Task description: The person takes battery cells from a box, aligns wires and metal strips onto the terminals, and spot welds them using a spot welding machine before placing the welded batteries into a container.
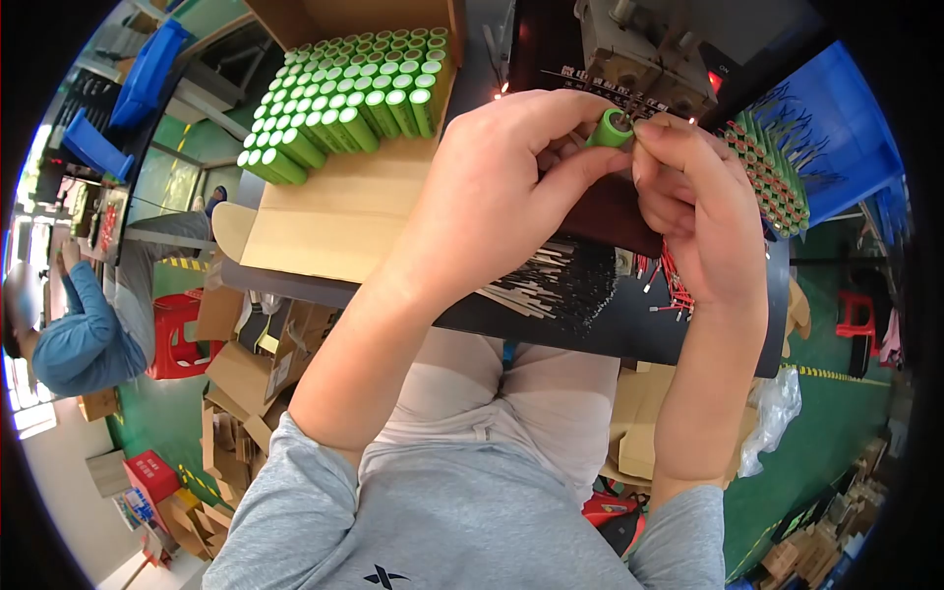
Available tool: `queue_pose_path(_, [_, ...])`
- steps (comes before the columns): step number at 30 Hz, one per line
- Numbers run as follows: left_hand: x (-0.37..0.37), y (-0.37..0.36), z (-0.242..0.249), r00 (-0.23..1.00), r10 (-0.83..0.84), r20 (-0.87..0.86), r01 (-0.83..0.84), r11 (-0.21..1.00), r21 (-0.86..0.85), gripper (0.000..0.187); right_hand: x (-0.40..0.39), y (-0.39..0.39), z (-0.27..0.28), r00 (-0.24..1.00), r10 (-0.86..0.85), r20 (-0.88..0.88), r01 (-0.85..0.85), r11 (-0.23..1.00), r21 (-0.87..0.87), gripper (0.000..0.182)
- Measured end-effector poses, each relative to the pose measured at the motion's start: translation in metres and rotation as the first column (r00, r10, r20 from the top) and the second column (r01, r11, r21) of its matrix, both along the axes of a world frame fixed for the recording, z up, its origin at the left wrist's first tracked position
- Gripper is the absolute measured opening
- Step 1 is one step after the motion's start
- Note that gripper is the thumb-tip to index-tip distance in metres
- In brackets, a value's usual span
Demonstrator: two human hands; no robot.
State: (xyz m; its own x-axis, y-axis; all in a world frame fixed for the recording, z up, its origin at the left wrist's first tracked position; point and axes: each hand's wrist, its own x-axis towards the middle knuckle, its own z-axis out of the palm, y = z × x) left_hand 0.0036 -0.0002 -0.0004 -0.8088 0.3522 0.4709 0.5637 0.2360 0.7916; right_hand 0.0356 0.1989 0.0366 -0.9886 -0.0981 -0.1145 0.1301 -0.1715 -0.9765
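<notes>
My left hand [521, 187] grips a green cylindrical battery cell [611, 128] between thumb and fingers, its end face turned toward my right hand. Close beside that end, my right hand [693, 182] is pinched with its fingertips together; what they hold is too small to make out. Both hands are raised over the dark table, in front of a metal machine [644, 59]. Below them lie a bundle of black wires with pale ends [551, 285] and some red wires with white connectors [673, 285].
Rows of green cells [354, 93] stand in a cardboard box [334, 221] at left. On the right, cells with black wires [772, 177] sit by a blue bin [851, 138]. Another person [88, 329] sits far left, near a red stool [182, 334].
</notes>
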Motion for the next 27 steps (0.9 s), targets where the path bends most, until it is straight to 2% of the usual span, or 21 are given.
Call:
queue_pose_path(2, [0.001, 0.001, 0.003, 1.000, 0.006, -0.006, -0.006, 1.000, -0.019, 0.032, 0.001, 0.000, 0.000, 1.000, -0.003, 0.005, 0.003, 1.000, -0.015, 0.031])
queue_pose_path(5, [0.001, 0.004, 0.000, 0.995, -0.015, 0.095, 0.006, 0.996, 0.093, 0.031, 0.002, 0.001, 0.000, 1.000, -0.006, 0.008, 0.007, 0.998, -0.057, 0.031])
queue_pose_path(8, [0.000, 0.004, 0.000, 0.995, -0.017, 0.101, 0.006, 0.994, 0.105, 0.030, 0.007, -0.002, 0.000, 0.998, -0.059, 0.001, 0.059, 0.997, -0.041, 0.035])
queue_pose_path(14, [0.001, 0.003, 0.004, 0.995, -0.002, 0.099, -0.005, 0.998, 0.066, 0.029, 0.034, 0.012, -0.014, 0.954, -0.287, -0.089, 0.285, 0.958, -0.035, 0.037])
queue_pose_path(18, [0.001, 0.004, 0.004, 0.998, 0.011, 0.069, -0.015, 0.998, 0.056, 0.028, 0.052, 0.024, -0.026, 0.814, -0.565, -0.132, 0.580, 0.802, 0.142, 0.037])
queue_pose_path(22, [0.001, 0.006, 0.003, 0.998, 0.006, 0.067, -0.013, 0.995, 0.097, 0.027, 0.069, 0.053, -0.059, 0.832, -0.488, -0.263, 0.543, 0.619, 0.568, 0.032])
queue_pose_path(25, [0.001, 0.007, 0.000, 0.999, 0.023, 0.030, -0.026, 0.996, 0.081, 0.027, 0.079, 0.055, -0.081, 0.821, -0.434, -0.370, 0.563, 0.517, 0.644, 0.029])
queue_pose_path(26, [0.000, 0.007, -0.001, 0.999, 0.031, 0.007, -0.031, 0.998, 0.061, 0.027, 0.082, 0.054, -0.087, 0.814, -0.427, -0.394, 0.565, 0.424, 0.707, 0.023])
queue_pose_path(27, [0.000, 0.007, -0.002, 0.999, 0.038, -0.016, -0.038, 0.998, 0.041, 0.027, 0.084, 0.052, -0.092, 0.817, -0.405, -0.410, 0.562, 0.405, 0.721, 0.022])
